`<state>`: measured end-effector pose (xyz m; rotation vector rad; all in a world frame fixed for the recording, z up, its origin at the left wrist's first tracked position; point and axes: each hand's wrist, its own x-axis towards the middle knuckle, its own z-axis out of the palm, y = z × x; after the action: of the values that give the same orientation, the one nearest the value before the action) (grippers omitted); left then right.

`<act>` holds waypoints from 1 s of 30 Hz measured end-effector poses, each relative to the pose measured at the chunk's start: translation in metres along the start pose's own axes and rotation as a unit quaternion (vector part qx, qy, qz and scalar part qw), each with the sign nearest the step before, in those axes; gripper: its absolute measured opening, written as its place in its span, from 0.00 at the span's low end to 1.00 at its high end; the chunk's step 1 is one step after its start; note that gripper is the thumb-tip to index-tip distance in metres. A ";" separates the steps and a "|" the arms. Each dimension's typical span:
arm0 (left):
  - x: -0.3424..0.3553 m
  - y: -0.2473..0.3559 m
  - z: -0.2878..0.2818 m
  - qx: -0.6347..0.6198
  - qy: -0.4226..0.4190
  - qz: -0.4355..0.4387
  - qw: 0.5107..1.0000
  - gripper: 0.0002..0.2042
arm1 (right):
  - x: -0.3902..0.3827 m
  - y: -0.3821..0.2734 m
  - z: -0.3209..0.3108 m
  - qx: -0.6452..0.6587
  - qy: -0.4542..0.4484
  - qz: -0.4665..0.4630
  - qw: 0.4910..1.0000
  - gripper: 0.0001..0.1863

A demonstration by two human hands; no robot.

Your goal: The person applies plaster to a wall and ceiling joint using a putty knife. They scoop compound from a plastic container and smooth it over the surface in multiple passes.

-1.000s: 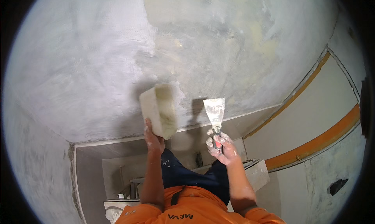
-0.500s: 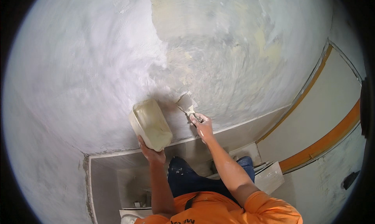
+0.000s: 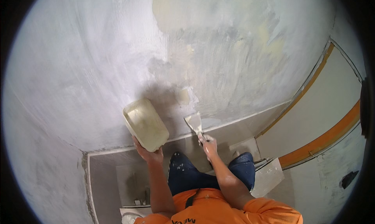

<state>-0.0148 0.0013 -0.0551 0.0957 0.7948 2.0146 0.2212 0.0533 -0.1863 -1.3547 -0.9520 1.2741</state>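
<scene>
My left hand (image 3: 150, 151) grips the near end of a cream rectangular plastic tub (image 3: 145, 124). The tub is tilted, and pale filler coats its inside. In my right hand (image 3: 208, 144) is a putty knife (image 3: 194, 123) with a wide, smeared blade pointing away from me. My right fingers are closed round its handle, with white filler on the skin. Beyond both hands rises a plastered wall (image 3: 222, 67), white on the left and patchy grey and yellowish on the right. A wet patch of filler (image 3: 188, 99) lies on it just past the blade.
Grey tiles (image 3: 254, 124) with a pale top edge run below the plaster. An orange-edged door frame (image 3: 320, 153) stands at the right. A light board (image 3: 269, 177) lies beside my right knee. At lower left, small objects (image 3: 139, 198) sit near the tiled recess.
The putty knife has come off the wall and back toward me, leaving filler there. My left hand and the tub have shifted slightly left.
</scene>
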 end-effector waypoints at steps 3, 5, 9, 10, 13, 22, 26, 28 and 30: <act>0.005 0.010 -0.012 -0.010 -0.082 0.010 0.997 0.30 | -0.018 -0.092 0.033 -0.037 -0.045 -0.071 0.996 0.14; 0.001 0.010 -0.018 -0.014 -0.052 0.004 0.999 0.30 | -0.021 -0.142 0.059 0.052 -0.083 -0.111 0.989 0.11; -0.006 0.004 -0.012 -0.024 -0.052 -0.028 0.998 0.29 | 0.002 -0.165 0.089 0.088 -0.075 -0.085 0.990 0.12; -0.008 0.005 -0.012 -0.028 -0.041 -0.034 0.998 0.29 | 0.011 -0.154 0.095 0.092 -0.075 -0.072 0.990 0.11; -0.008 0.002 -0.010 -0.047 -0.017 -0.058 0.997 0.28 | 0.038 -0.081 0.087 0.029 -0.029 -0.071 0.997 0.14; 0.002 0.000 -0.015 -0.093 -0.092 -0.046 0.990 0.24 | -0.020 0.040 0.044 0.003 0.046 0.077 0.996 0.12; 0.001 -0.001 -0.013 -0.081 -0.065 -0.049 0.993 0.26 | -0.032 -0.058 0.074 0.085 -0.027 -0.036 0.995 0.10; -0.003 0.002 -0.012 -0.051 -0.048 -0.043 0.997 0.27 | -0.029 -0.121 0.087 0.080 -0.035 -0.072 0.994 0.12; -0.005 0.003 -0.007 -0.008 -0.035 -0.038 0.999 0.28 | -0.014 -0.152 0.093 0.087 -0.028 -0.092 0.992 0.14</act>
<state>-0.0169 -0.0070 -0.0579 0.1238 0.7286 1.9340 0.1411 0.0814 -0.0291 -1.0768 -0.9577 1.2286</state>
